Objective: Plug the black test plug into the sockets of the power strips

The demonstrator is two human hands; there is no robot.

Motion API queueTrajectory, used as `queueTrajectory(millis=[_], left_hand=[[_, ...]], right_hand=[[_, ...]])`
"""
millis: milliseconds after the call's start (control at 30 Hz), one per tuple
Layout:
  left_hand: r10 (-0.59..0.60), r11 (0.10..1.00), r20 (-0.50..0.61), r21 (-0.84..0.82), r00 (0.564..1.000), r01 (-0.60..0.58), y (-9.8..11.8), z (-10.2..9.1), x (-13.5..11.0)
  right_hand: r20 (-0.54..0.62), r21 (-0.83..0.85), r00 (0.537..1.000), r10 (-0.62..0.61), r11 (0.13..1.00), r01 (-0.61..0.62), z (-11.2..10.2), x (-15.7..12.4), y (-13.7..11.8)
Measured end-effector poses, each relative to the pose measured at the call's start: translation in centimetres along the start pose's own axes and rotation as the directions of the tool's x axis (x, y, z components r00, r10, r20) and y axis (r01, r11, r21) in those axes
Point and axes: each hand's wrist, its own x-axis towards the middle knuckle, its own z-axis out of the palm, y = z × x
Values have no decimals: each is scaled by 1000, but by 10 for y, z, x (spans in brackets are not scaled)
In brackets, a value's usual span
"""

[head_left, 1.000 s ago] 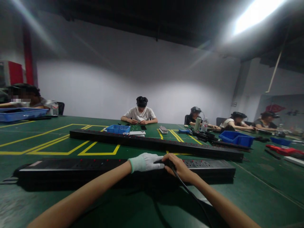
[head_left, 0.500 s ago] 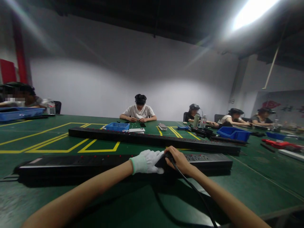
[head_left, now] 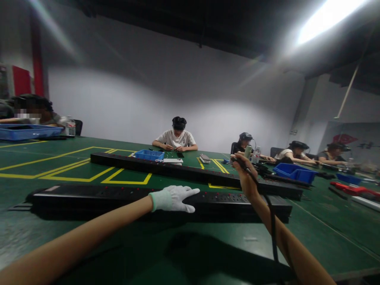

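Gloves cover only one of the two hands here: the left hand, in a white glove, lies flat with fingers spread and pressed on top of the long black power strip, which stretches crosswise on the green table just in front of the person. The right hand, bare, is lifted above the strip's right part, its fingers closed around a small dark plug whose black cord hangs down along the forearm toward the table edge. To do this well, the flat palm should hold the strip down firmly so it cannot slide or tip, and the plug should travel straight and square to a socket, not at an angle, with the cord kept slack and free of the strip's corner. A second long black strip lies parallel just behind the first, apart from it, partly over yellow floor-style markings. Farther off stand a blue tray and another blue tray to the right, and several other people sit at the far side, their hands busy with small parts of their own.
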Motion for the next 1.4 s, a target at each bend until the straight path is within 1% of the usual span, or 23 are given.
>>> queueTrajectory(millis=[33, 67, 100, 133, 167, 200, 233, 300, 367, 400, 467, 600, 700, 800, 900, 967, 1033, 1100, 1167, 1233, 1300, 1367, 1400], left_hand=[[-13, 1000, 8, -14, 1000, 13, -4, -2, -6], [-30, 999, 14, -25, 999, 30, -7, -3, -11], [-45, 998, 19, -33, 999, 45, -10, -4, -15], [-57, 998, 23, -37, 998, 58, -12, -5, -18], [-67, 997, 25, -39, 997, 68, -13, -5, -21], [-73, 997, 25, -37, 997, 74, -14, -5, -23], [-76, 997, 21, -33, 997, 76, -14, -5, -24], [-72, 997, 6, -22, 997, 72, -14, -5, -26], [-57, 998, -10, -12, 998, 57, -13, -4, -26], [-48, 999, -13, -11, 999, 48, -13, -4, -26], [-41, 999, -11, -8, 999, 41, -14, -2, -25], [-61, 998, 0, -13, 998, 61, -16, -1, -23], [-65, 998, -1, -26, 998, 65, -16, -1, -22], [-57, 998, 0, -20, 998, 57, -16, -2, -22], [-51, 999, -3, 0, 999, 51, -16, -2, -21], [-49, 998, -6, 28, 999, 50, -16, -1, -21], [-48, 997, -8, 67, 999, 49, -15, 0, -21], [-49, 994, -10, 96, 999, 49, -15, 2, -21], [-54, 993, -9, 106, 998, 55, -14, 3, -20], [-64, 992, -3, 108, 998, 64, -14, 4, -20], [-68, 991, -1, 112, 998, 67, -14, 4, -20], [-60, 992, -9, 113, 998, 60, -15, 4, -20], [-55, 992, -13, 113, 998, 56, -15, 4, -20]], right_hand=[[-50, 29, 999, 0, 1000, 1, -1, 8, -1], [-43, 57, 999, 12, 998, -10, 0, 14, -1], [10, 83, 999, 32, 996, -32, 4, 16, 0], [98, 103, 994, 52, 993, -62, 10, 14, 2], [214, 113, 975, 65, 990, -90, 19, 10, 4], [342, 111, 938, 61, 988, -105, 28, 3, 6], [452, 101, 891, 51, 989, -107, 37, -5, 8], [605, 50, 796, 33, 996, -80, 54, -21, 9], [693, -8, 720, 30, 999, -34, 64, -32, 7], [718, -36, 696, 32, 999, -9, 67, -35, 6], [738, -91, 674, 42, 995, 38, 70, -35, 1], [748, -184, 661, 63, 976, 115, 72, -29, -10], [745, -234, 660, 97, 965, 122, 74, -33, -17], [702, -265, 702, 121, 959, 100, 72, -46, -19], [651, -258, 748, 126, 964, 63, 67, -61, -17], [632, -254, 766, 120, 965, 59, 66, -69, -12], [615, -246, 784, 87, 965, 87, 66, -77, -8], [590, -222, 807, 23, 966, 135, 68, -85, -4], [572, -204, 819, -50, 958, 201, 70, -92, -1], [577, -224, 811, -97, 936, 272, 71, -95, 0], [591, -274, 800, -102, 908, 319, 68, -93, 0], [622, -328, 781, -53, 888, 322, 64, -87, -1], [650, -354, 760, -7, 882, 311, 61, -82, -2]])
